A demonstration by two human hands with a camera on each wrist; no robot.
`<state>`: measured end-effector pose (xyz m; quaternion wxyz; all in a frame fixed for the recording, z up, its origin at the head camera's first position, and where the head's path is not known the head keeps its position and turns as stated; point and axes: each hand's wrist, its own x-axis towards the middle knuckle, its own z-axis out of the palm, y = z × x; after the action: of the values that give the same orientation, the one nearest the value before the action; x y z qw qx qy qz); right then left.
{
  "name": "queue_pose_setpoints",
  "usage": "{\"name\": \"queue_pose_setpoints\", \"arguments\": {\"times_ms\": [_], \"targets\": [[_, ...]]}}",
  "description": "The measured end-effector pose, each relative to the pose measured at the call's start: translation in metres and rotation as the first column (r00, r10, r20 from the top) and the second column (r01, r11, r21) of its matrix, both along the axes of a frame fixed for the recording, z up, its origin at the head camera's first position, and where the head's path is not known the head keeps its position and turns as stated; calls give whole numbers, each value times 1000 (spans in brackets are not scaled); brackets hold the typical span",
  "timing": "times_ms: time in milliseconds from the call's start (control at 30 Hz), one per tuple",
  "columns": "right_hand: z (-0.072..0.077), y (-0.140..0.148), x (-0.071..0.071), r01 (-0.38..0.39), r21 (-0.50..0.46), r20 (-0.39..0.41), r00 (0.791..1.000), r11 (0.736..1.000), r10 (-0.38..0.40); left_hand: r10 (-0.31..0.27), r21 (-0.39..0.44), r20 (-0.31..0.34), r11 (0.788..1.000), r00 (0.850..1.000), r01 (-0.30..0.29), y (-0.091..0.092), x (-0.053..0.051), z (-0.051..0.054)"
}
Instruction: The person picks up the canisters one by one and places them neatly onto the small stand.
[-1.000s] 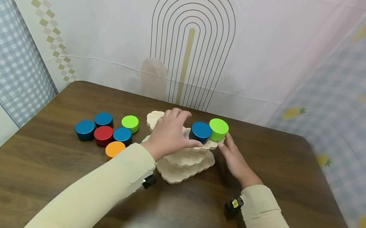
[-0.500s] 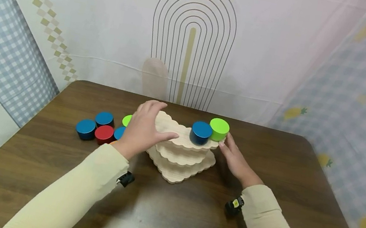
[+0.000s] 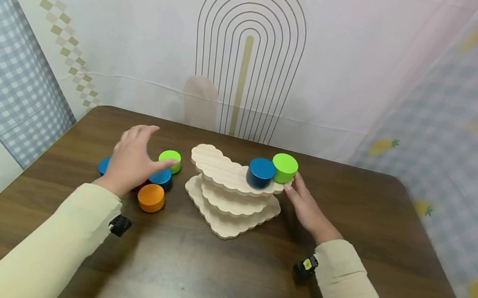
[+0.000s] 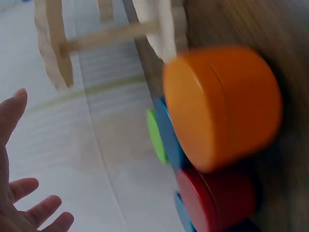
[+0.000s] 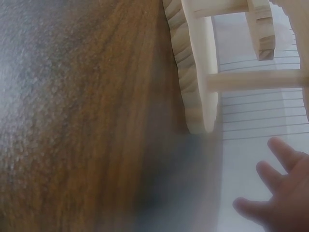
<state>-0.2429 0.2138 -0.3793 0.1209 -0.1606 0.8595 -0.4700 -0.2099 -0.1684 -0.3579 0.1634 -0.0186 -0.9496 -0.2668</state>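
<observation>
left hand spread wide, empty | right hand by stand, can't tell if gripping | prob fetching, needs pinch on blocks under left

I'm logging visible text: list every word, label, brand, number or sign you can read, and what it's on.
"y": on the checked cloth at the left, apparently a word cut off by the head view's edge.
Yellow patch on the black device at the right wrist: too small to read.
Round blocks and wooden stand: none visible.
</observation>
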Motion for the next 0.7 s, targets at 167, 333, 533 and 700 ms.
{"name": "queue_pose_setpoints", "arguments": {"times_ms": [167, 333, 533, 700], "targets": [[-24, 8, -16, 12, 4, 2, 1000, 1000, -12, 44, 0, 42, 999, 998, -45, -24, 2, -5], [-30, 10, -20, 11, 0, -9, 1000, 1000, -11, 63, 10, 80, 998, 995, -64, -47, 2, -13], [0, 0, -1, 2, -1, 8, 1000, 1000, -2, 69, 38, 151, 996, 986, -76, -74, 4, -23], [-7, 2, -7, -4, -2, 11, 1000, 1000, 4, 79, 51, 196, 995, 977, -91, -91, 8, -32]]}}
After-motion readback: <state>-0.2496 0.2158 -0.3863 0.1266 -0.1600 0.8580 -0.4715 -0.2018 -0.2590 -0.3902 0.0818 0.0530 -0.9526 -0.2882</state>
